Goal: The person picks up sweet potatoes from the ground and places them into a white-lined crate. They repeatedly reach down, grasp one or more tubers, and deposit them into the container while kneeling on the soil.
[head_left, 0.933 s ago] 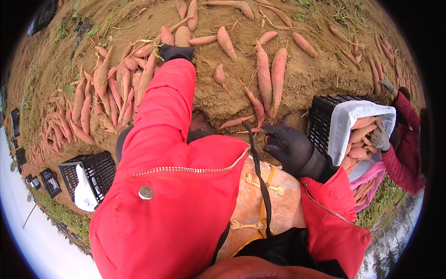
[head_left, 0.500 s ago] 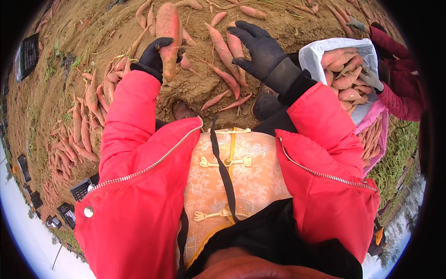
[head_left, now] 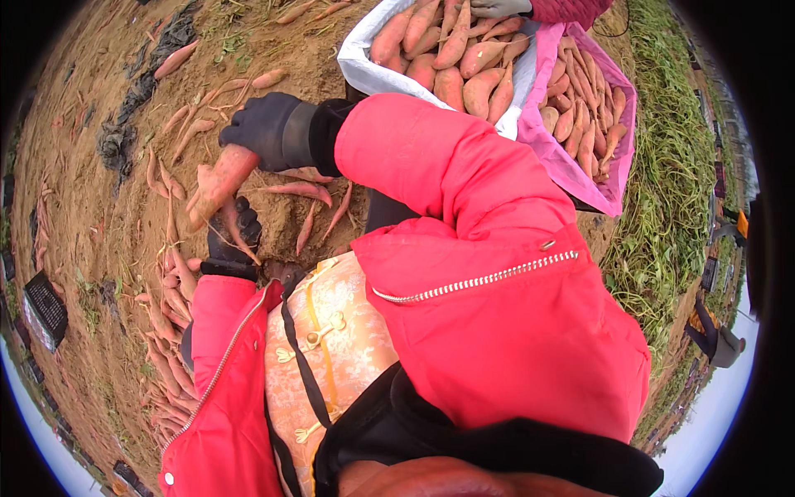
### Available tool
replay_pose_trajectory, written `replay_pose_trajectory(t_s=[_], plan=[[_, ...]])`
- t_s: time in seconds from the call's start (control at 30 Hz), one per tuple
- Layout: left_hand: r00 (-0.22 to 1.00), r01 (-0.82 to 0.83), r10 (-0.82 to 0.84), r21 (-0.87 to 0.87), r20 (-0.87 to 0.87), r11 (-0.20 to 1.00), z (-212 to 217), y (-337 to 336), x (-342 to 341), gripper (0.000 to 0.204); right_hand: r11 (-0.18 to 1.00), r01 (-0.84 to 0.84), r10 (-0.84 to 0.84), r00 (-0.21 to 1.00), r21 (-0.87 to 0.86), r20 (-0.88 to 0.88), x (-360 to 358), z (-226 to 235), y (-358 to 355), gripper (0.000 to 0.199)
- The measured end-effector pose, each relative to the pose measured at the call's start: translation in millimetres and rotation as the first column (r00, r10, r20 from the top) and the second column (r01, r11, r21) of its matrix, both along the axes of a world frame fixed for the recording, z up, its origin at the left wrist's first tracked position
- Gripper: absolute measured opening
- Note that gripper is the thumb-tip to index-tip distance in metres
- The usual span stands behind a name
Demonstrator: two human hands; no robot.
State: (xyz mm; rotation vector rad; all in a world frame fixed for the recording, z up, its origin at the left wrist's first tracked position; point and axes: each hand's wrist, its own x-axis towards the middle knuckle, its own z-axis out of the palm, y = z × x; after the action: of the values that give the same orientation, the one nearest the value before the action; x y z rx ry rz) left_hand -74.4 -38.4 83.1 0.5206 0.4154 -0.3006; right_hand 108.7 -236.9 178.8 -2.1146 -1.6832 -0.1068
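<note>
My right hand point(head_left: 267, 130), in a black glove, is closed round the upper end of a large sweet potato point(head_left: 230, 174) at the left. Close below it is my left hand point(head_left: 222, 245), also black-gloved, with its fingers curled around a thin sweet potato point(head_left: 236, 229) that ends in a stringy root. The two hands are near each other above the soil. Part of the left hand's fingers is hidden behind the sweet potatoes. Beside my right wrist, a few slender sweet potatoes point(head_left: 304, 190) lie on the ground.
A white-lined crate point(head_left: 356, 60) full of sweet potatoes stands at the top, where another person's gloved hand point(head_left: 500, 7) reaches in. Next to it is a pink-lined crate point(head_left: 623, 157), also filled. A heap of sweet potatoes point(head_left: 171, 364) lies left of me; a black crate point(head_left: 45, 311) stands farther left.
The view has swung toward the right, bringing both crates nearer the middle. My right hand, open before, now grips a large sweet potato; my left now holds a thin one instead of a large one.
</note>
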Motion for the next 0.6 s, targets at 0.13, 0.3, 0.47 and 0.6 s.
replay_pose_trajectory(t_s=[0.13, 0.3, 0.47, 0.6], plan=[[0.982, -0.187, 0.187, -0.043, -0.022, 0.981, 3.3, 6.2, -11.5, 0.029, 0.966, 0.250, -0.254, 0.865, -0.066, -0.432, 52.9, 13.4, -37.0, 0.063], [0.949, -0.313, 0.310, 0.034, 0.061, 0.949, 6.6, 11.2, -12.4, 0.031, 0.953, 0.303, -0.264, 0.818, -0.006, -0.511, 70.1, -12.9, -69.4, 0.070], [0.944, -0.324, 0.313, 0.111, 0.106, 0.940, -2.8, 10.6, 1.1, 0.030, 0.892, 0.427, -0.301, 0.804, 0.146, -0.513, 62.3, -15.2, -85.0, 0.073], [0.933, -0.347, 0.328, 0.124, 0.149, 0.930, -5.3, 4.0, 6.8, 0.033, 0.789, 0.493, -0.283, 0.821, 0.366, -0.496, 63.0, 0.8, -89.8, 0.067]])
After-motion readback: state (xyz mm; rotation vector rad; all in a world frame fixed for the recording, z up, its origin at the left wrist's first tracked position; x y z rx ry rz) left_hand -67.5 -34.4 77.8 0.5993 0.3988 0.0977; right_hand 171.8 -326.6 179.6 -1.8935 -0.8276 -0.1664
